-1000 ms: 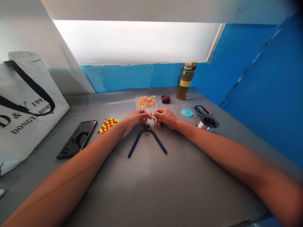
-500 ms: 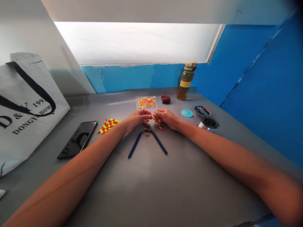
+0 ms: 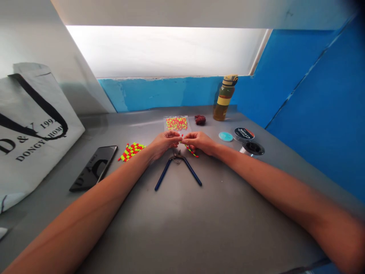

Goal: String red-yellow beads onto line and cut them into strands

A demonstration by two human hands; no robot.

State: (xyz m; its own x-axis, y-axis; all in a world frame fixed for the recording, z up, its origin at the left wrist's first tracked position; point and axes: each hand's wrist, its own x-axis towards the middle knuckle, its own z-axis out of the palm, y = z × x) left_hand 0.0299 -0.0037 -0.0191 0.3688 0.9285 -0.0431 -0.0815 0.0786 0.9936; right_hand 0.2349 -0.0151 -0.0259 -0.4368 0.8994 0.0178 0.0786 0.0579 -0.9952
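Fingertip to fingertip, my two hands meet over the grey table. My left hand (image 3: 167,144) is closed in a pinch; what sits between its fingertips is too small to make out. My right hand (image 3: 199,142) pinches a short string of red and yellow-green beads (image 3: 191,151), whose end hangs below the fingers. Just under the hands lie pliers (image 3: 178,160) with dark blue handles spread toward me. A clear bag of loose red and yellow beads (image 3: 176,123) lies behind the hands. Left of my left wrist is a flat beaded piece (image 3: 131,151) in the same colours.
A black phone (image 3: 93,168) and a white tote bag (image 3: 37,129) are at left. Back right stand a bottle (image 3: 224,99), a dark red bundle (image 3: 200,120), a turquoise disc (image 3: 226,136), a labelled round spool (image 3: 244,134) and a spool of clear line (image 3: 252,148).
My fingertips have come together. The right hand's fingers have straightened a little, and the bead string has shifted slightly. A red bead now shows above the fingertips.
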